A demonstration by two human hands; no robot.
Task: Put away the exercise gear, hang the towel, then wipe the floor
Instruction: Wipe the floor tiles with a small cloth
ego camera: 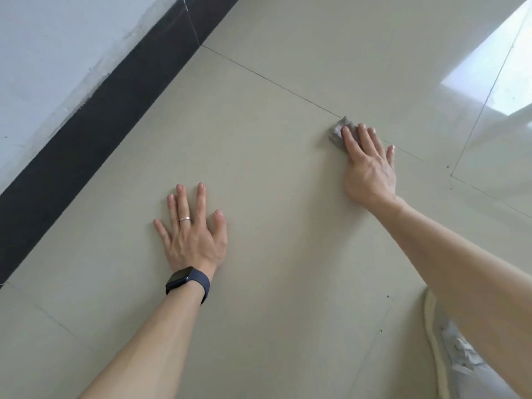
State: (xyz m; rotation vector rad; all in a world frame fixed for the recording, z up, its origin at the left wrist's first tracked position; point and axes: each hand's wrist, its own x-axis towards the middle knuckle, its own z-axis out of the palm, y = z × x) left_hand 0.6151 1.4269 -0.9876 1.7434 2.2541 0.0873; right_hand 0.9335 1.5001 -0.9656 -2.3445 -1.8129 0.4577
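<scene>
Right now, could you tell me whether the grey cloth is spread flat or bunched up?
Bunched up: the cloth is a crumpled wad, mostly covered by the right hand pressing it on the floor.

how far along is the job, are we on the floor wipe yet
Done: the earlier steps can't be judged from this view. In hand: the right hand presses a grey cloth on the floor, left hand braced flat. Left: dark specks dot the nearer tiles.

Left hand (193,240) on floor (288,269), cloth (335,135) under right hand (368,171), perhaps shoe (454,351) nearer
</scene>
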